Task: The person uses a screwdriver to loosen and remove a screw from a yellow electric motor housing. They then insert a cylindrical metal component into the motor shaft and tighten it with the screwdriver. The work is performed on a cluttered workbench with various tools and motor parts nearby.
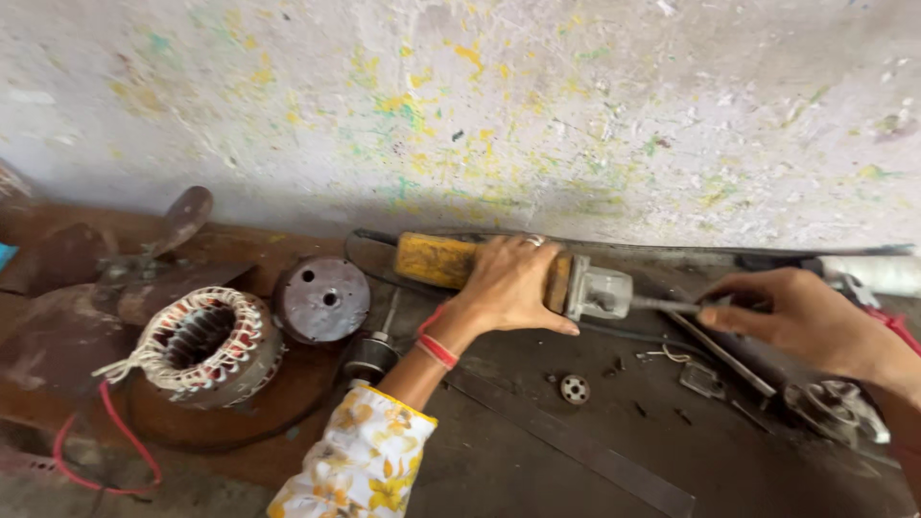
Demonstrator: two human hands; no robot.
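Two hands grip a yellow cylindrical grinder (499, 267) and its thin metal shaft (662, 305).

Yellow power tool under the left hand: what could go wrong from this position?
1. The left hand only presses the yellow power tool down on the bench; if the slim tool in the right hand slips off its metal head, it may jab a hand.
2. Small loose parts, such as the round disc, lie close by and could get knocked away.
3. The black cable runs under the work and might snag.
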